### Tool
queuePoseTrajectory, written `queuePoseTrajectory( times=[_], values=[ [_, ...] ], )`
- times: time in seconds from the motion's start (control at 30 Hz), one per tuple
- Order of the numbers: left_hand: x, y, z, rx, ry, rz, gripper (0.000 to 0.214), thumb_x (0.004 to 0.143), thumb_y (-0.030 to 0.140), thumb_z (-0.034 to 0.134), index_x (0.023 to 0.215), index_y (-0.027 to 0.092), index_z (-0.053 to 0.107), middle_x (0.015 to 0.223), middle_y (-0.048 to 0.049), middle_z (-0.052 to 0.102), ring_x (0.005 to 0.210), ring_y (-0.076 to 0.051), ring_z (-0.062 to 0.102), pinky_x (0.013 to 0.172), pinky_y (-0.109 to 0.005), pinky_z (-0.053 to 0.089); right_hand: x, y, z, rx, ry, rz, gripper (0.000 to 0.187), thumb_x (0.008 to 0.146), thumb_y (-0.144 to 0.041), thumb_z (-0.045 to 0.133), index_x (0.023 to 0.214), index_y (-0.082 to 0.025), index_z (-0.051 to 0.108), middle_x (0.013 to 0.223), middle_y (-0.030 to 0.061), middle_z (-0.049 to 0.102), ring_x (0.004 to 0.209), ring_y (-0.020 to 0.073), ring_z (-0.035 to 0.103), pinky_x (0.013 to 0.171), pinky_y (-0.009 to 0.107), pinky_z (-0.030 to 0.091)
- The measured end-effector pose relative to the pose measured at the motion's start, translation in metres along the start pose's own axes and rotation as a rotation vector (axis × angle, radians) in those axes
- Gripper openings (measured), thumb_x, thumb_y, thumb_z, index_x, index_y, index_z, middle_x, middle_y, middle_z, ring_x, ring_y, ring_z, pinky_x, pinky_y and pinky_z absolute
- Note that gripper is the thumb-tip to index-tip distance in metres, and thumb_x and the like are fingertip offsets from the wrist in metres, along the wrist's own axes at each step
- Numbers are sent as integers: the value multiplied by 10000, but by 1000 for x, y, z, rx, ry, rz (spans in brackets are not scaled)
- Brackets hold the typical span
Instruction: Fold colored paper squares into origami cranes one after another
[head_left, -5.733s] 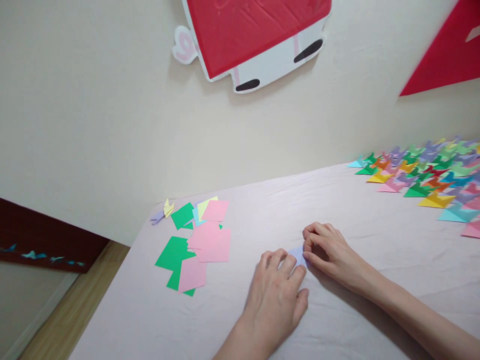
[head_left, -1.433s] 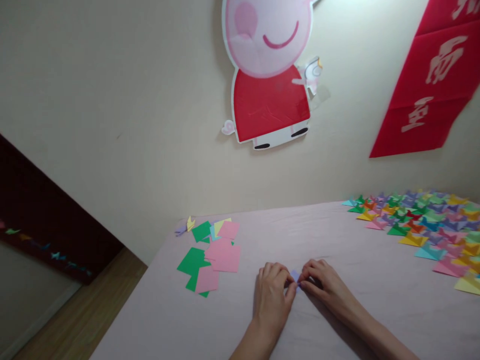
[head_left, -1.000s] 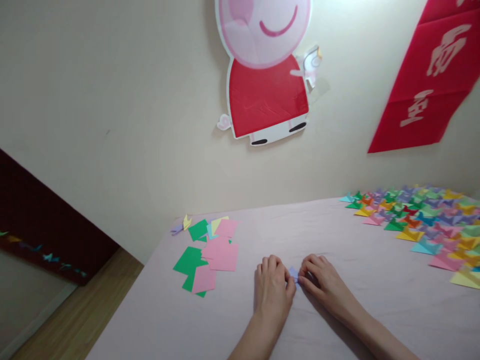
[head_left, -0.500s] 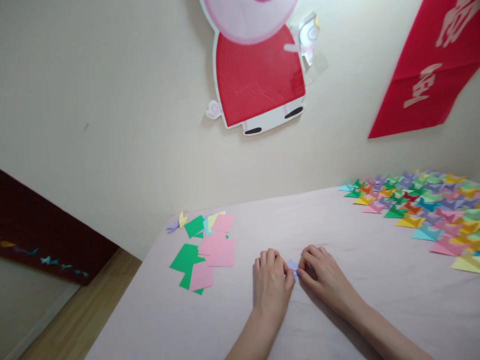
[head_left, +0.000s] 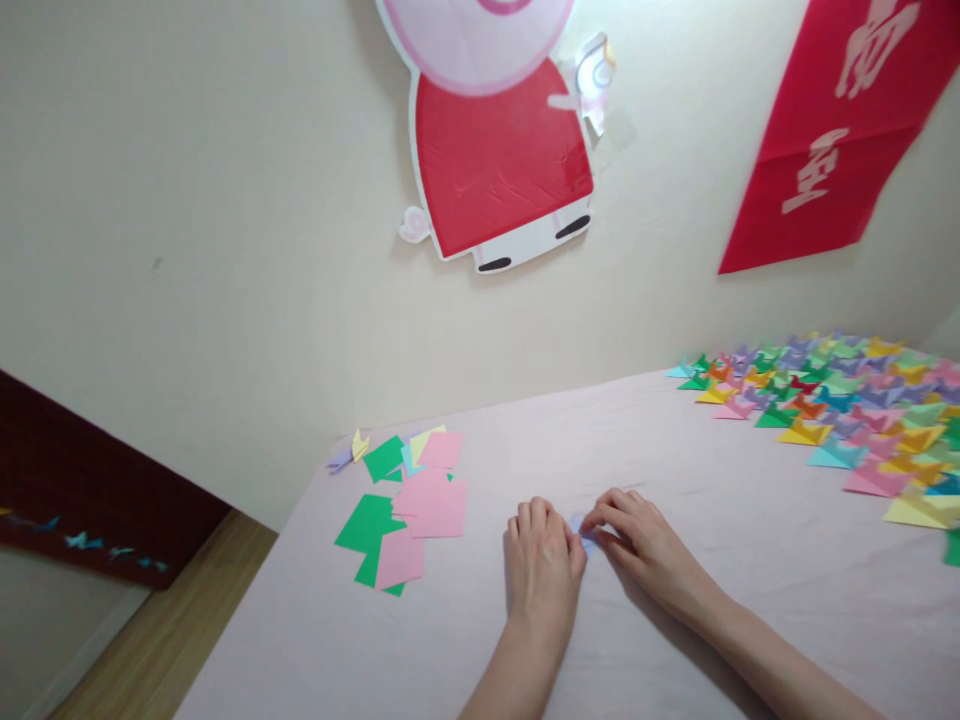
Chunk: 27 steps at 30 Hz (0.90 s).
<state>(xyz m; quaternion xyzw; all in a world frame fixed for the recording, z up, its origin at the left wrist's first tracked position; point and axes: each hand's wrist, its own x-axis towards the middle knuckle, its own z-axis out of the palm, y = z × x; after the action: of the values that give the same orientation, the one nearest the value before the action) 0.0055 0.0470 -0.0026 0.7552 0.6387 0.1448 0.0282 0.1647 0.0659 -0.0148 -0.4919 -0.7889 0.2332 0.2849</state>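
The head view shows a small purple paper [head_left: 576, 524] on a pale cloth [head_left: 442, 650], right between two hands. The left hand [head_left: 544, 560] has its fingers close together, with the thumb tip by the paper's left side; I cannot tell if it is pinching. The right hand [head_left: 637, 540] pinches the paper's other side with its thumb and a finger. The hands almost meet.

The cloth's far edge runs along the wall [head_left: 262, 260]. Its left edge slants down, with floor [head_left: 165, 610] past it. Flat pink and green sheets [head_left: 439, 508] lie between that edge and the left hand, not touching the hand. Lots of folded paper shapes [head_left: 802, 430] stand far to the right, so there is a wide stretch of cloth before the right hand would bump them.
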Motion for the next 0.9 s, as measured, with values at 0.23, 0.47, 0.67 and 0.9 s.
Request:
queuePoseTrajectory(
  times=[0.23,0.47,0.67,0.9],
  values=[
    [2,2,1,43,-2,2,93,882,119,548,850,183,608,952,-40,574,936,-241,515,795,-399,439,2,0,0,15,-1,42,243,830,-147,493,827,-247,715,894,50,645,891,234,549,825,387,416],
    [2,2,3,47,11,-1,93,870,109,559,837,190,591,931,-36,566,920,-234,510,783,-377,427,3,2,2,10,4,46,253,812,-138,491,822,-244,721,887,48,644,886,232,549,825,385,413],
    [1,1,5,31,21,-4,96,873,108,554,841,195,577,938,-31,553,913,-231,498,777,-375,415,3,-2,1,15,18,75,237,792,-144,501,795,-246,716,880,40,644,884,231,556,821,378,413],
    [-2,-1,3,-123,-3,-25,133,869,126,615,944,225,568,1000,-14,551,971,-228,486,811,-356,391,5,-15,7,-84,71,152,92,784,-192,575,769,-225,660,881,46,649,884,243,549,791,378,382]
  ],
)
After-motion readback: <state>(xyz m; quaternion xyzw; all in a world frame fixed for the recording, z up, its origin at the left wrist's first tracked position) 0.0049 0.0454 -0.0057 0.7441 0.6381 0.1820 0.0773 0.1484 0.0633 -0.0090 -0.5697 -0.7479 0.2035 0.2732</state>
